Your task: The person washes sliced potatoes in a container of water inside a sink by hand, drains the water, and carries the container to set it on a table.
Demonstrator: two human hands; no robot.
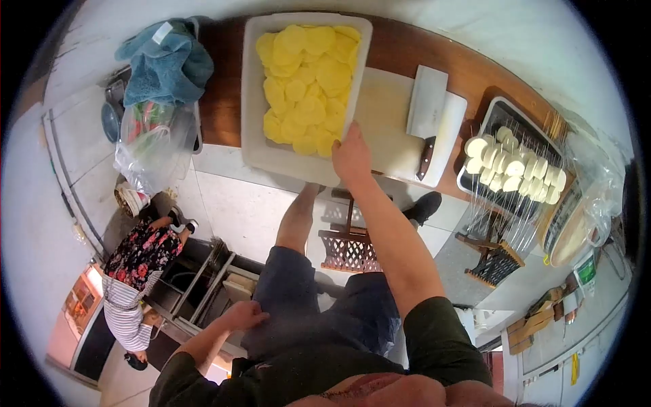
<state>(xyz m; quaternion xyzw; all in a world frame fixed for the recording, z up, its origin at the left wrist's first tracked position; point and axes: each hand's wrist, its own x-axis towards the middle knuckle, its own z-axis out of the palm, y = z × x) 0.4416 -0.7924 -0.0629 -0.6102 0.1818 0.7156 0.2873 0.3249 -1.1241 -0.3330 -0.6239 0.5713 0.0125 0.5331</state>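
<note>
A white rectangular tub (254, 146) on the wooden counter holds many thin yellow slices (308, 88). My right hand (351, 154) grips the tub's near right corner, its fingers hidden in part by the rim. My left hand (245, 315) rests by my left thigh, fingers curled, touching or close to the shorts; whether anything is in it is too small to tell. Right of the tub lies a white cutting board (386, 129), partly under it. A cleaver (428, 102) with a dark wooden handle lies on the board.
A metal tray (495, 112) at the right holds skewered white slices (513, 163). A blue towel (166, 64) and a plastic bag (152, 149) sit at the left. Wooden stools (349, 247) stand below the counter. Another person (129, 292) is at the lower left beside metal equipment (196, 285).
</note>
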